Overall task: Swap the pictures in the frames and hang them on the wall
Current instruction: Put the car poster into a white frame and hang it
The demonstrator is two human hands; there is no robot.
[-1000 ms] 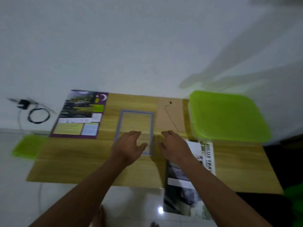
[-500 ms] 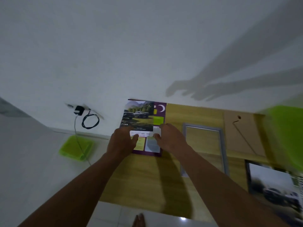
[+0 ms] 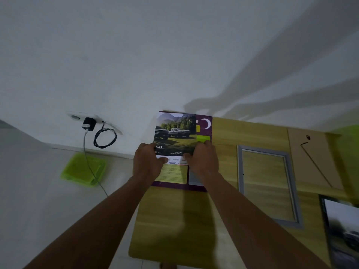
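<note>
We have left the empty frame (image 3: 262,149) and reached to the bench's (image 3: 171,220) far left corner. Our left grip (image 3: 147,162) and right grip (image 3: 202,162) now pinch the truck picture's (image 3: 175,131) lower edge, apparently lifting it off the purple sheet (image 3: 204,132) for the swap.

1. Wooden table (image 3: 174,220), light grain, back edge against the wall.
2. White wall (image 3: 136,55), arm-shaped shadows (image 3: 272,94) across its right part.
3. Wall socket plate (image 3: 74,117) low on wall, left of table.
4. Black adapter (image 3: 88,123) plugged in just beside the plate.
5. Black cable (image 3: 105,137) hanging in a loop, right of adapter.
6. White cable (image 3: 87,158) runs down from adapter, crosses the green tray.
7. Green plastic tray (image 3: 77,171) flat on pale floor (image 3: 38,191), near the wall.
8. Blurred green object (image 3: 349,144) at right edge, type unclear.
</note>
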